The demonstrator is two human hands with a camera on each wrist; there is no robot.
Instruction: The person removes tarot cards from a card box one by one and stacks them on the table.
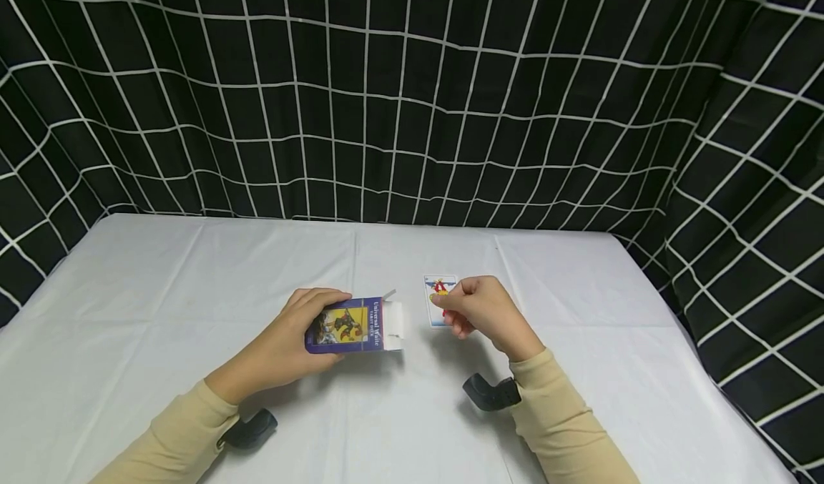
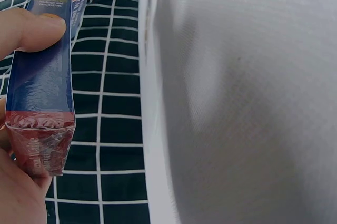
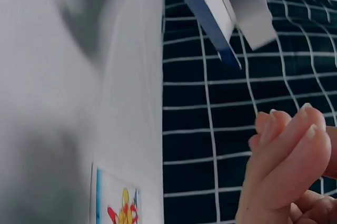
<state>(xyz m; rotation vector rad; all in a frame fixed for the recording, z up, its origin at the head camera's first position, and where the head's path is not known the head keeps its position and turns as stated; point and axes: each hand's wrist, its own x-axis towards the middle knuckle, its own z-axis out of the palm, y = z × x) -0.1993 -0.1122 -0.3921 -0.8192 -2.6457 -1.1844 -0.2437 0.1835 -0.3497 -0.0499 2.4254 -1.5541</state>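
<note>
The left hand (image 1: 290, 337) grips the box (image 1: 341, 330), likely light, crushable and best held by its narrow sides; the curled right hand (image 1: 486, 314) beside it looks empty.

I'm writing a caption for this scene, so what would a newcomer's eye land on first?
Probably the purple Universal Waite Tarot Deck box, held in the left hand, its open end toward the right hand. Next comes the colorful picture card on the white tablecloth, partly hidden behind that hand in the head view. Beyond the tablecloth, the black, white-gridded backdrop also stands out.
</note>
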